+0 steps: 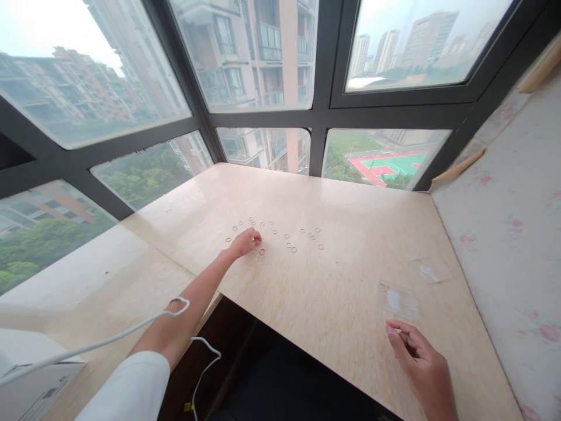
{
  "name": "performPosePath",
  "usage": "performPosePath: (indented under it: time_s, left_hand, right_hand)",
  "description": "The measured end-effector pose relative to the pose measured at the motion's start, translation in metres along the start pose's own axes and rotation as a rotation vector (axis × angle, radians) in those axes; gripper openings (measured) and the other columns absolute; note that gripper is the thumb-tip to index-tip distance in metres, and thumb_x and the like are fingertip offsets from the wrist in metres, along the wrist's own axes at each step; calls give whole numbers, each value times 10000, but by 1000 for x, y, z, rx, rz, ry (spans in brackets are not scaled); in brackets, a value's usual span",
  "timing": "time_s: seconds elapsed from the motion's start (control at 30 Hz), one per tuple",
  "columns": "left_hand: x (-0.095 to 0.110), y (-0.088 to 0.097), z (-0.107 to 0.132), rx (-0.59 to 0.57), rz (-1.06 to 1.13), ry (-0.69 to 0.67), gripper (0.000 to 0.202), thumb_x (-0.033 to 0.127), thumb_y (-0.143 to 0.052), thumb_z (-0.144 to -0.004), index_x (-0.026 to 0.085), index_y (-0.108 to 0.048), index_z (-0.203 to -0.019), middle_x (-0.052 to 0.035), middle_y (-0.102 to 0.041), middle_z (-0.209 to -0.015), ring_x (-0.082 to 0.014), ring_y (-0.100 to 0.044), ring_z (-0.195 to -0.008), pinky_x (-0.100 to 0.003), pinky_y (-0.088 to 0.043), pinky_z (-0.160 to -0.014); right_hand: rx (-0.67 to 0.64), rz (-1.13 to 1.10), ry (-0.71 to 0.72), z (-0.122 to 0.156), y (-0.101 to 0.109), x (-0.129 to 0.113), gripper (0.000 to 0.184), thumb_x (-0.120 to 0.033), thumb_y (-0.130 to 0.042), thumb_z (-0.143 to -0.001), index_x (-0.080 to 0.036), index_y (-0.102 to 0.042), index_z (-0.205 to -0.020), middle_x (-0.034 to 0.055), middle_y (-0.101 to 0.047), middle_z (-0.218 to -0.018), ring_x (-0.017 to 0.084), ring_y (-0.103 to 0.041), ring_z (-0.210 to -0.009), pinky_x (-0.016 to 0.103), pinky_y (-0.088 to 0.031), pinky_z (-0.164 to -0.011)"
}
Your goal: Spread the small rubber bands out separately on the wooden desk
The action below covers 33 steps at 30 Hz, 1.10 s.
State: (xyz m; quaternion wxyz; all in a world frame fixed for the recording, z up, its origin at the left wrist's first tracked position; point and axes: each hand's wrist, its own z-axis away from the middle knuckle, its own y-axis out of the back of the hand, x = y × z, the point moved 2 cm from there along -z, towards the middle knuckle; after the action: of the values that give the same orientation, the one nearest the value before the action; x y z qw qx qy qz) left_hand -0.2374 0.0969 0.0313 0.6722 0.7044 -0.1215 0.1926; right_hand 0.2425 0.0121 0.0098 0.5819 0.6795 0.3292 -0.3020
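Several small thin rings (290, 237) lie scattered on the pale marble windowsill top (333, 280). My left hand (245, 242) reaches out among them, its fingertips pinched together on one ring at the left of the scatter. My right hand (418, 362) rests near the front edge of the top, far from the rings, with its fingers loosely curled and a small ring pinched at its fingertips. Two clear plastic pouches (398, 298) lie just beyond the right hand.
Dark-framed windows (315, 111) close off the back and left. A flowered mattress (508, 234) borders the right side. A white cable (131, 330) crosses my left arm, with a white box (30, 374) at the lower left. A dark gap (272, 374) opens under the front edge.
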Motion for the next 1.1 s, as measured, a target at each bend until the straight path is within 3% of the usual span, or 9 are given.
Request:
performPosePath:
  time_s: [0.47,0.6,0.73,0.83,0.9,1.0,1.1]
  left_hand:
    - [-3,-7,-5,40,107,13,80,176,-548,-735,191,-612,-688,-58,-605,-825,-206,-557,-800,-308,-421,-758]
    - [10,-6,-3,77,175,15,85,190,-500,-750,183,-546,-678,-52,-572,-775,-189,-527,-758,-308,-425,-724]
    - [49,-10,3,31,351,-4,122,268,-427,-830,188,-491,-764,-14,-538,-693,-131,-474,-597,-260,-403,-568]
    - [95,-18,9,-106,833,-20,197,379,-490,-842,190,-455,-798,-21,-571,-749,-66,-382,-474,-220,-325,-470]
    - [131,-25,12,-180,1041,-51,259,422,-566,-815,191,-451,-800,-19,-574,-757,-45,-355,-453,-211,-299,-457]
    - [182,-40,15,-252,1167,-98,291,426,-643,-775,183,-491,-821,-14,-582,-734,-42,-364,-458,-207,-297,-454]
    - [227,-60,18,-316,1161,-141,299,408,-656,-770,165,-553,-911,-30,-625,-747,-56,-404,-484,-204,-323,-458]
  right_hand:
    - [-8,4,12,0,-1,2,375,-553,-566,-763,-200,-683,-818,-20,-541,-506,139,-518,-433,202,-430,-418]
    - [-22,14,31,0,-1,4,367,-540,-555,-787,-196,-677,-826,-30,-502,-501,130,-489,-428,199,-414,-420]
    - [-31,-10,40,0,-4,4,339,-514,-553,-804,-198,-673,-828,-37,-471,-506,128,-466,-433,206,-405,-431]
    - [-27,-38,35,0,-5,0,313,-487,-548,-822,-198,-666,-827,-38,-455,-510,129,-454,-444,216,-395,-444]
    - [-30,-62,40,0,-5,-3,294,-463,-538,-840,-196,-661,-835,-39,-444,-516,131,-446,-453,223,-386,-450]
    - [-33,-98,42,0,-6,-6,272,-428,-524,-865,-189,-654,-851,-40,-432,-527,131,-440,-468,227,-374,-459]
    - [-37,-126,34,0,-8,-6,255,-399,-515,-883,-183,-648,-858,-49,-404,-520,124,-420,-469,225,-356,-465]
